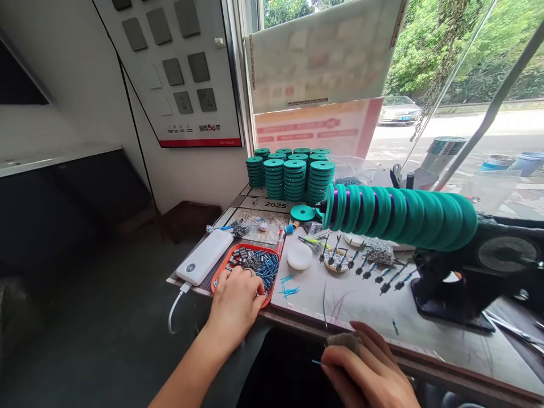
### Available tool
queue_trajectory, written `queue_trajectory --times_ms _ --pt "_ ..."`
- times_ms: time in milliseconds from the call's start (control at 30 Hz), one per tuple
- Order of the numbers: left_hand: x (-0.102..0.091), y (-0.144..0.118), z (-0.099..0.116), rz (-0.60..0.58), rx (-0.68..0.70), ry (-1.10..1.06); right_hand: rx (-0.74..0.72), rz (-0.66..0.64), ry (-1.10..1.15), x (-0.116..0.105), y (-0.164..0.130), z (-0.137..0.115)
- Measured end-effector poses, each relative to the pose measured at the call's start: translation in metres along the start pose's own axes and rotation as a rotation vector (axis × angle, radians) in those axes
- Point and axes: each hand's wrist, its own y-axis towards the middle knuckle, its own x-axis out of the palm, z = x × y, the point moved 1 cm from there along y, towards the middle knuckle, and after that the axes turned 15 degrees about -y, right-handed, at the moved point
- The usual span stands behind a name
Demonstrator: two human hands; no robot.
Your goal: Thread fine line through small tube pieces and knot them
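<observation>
The left hand (236,297) dips into an orange-red tray (278,273), fingers bent over small metal pieces and blue coiled pieces (268,267); its fingertips are hidden, so I cannot tell whether it grips one. The right hand (368,371), nearer the body and in front of the worktop (361,314), is nearly closed, pinching a thin blue piece (316,361) whose end pokes out past the fingertips. A grey-brown patch (343,341) shows at its fingers; whether it is held or worn I cannot tell.

Just left of the left hand lies a white device (204,258) with a round dark mark and a plugged-in cable (171,311). Beyond that hand, "2025" is printed in black on the worktop's far strip (275,204), beside stacked green discs (293,178). Farther up, a wall panel (221,79) of grey switch plates reads "50年" above a red band; its smaller line is illegible. Past the stacks, the writing on a pale red poster (314,129) is too faint to read. Beyond the right hand, a row of green discs (399,218) shows no lettering.
</observation>
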Motion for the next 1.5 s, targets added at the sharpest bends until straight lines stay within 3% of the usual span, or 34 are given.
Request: queue_trajectory --times_ms 200,700,933,1200,1267,1333,1400,1500 --pt "0.002 0.001 0.000 0.028 -0.006 0.032 -0.028 -0.100 0.021 0.004 -0.012 0.004" --pt "0.001 0.002 -0.005 0.107 -0.017 -0.066 0.014 -0.136 0.003 0.001 -0.013 0.001" --pt "0.005 -0.012 -0.005 0.243 -0.026 -0.204 0.064 -0.091 -0.013 0.000 -0.008 -0.002" --pt "0.007 -0.009 -0.006 0.298 -0.047 -0.323 0.055 -0.071 -0.026 0.000 -0.008 -0.002" --pt "0.007 -0.016 0.000 0.293 -0.044 -0.450 0.051 -0.057 -0.031 0.000 -0.008 -0.002" --pt "0.012 -0.027 0.007 0.299 -0.072 -0.710 0.039 -0.051 -0.041 -0.001 -0.008 -0.001" --pt "0.022 -0.040 0.014 0.323 -0.134 -1.009 0.039 -0.043 -0.053 -0.001 -0.009 -0.001" --pt "0.044 -0.054 0.020 0.344 -0.198 -1.237 0.045 -0.032 -0.060 0.000 -0.010 -0.003"
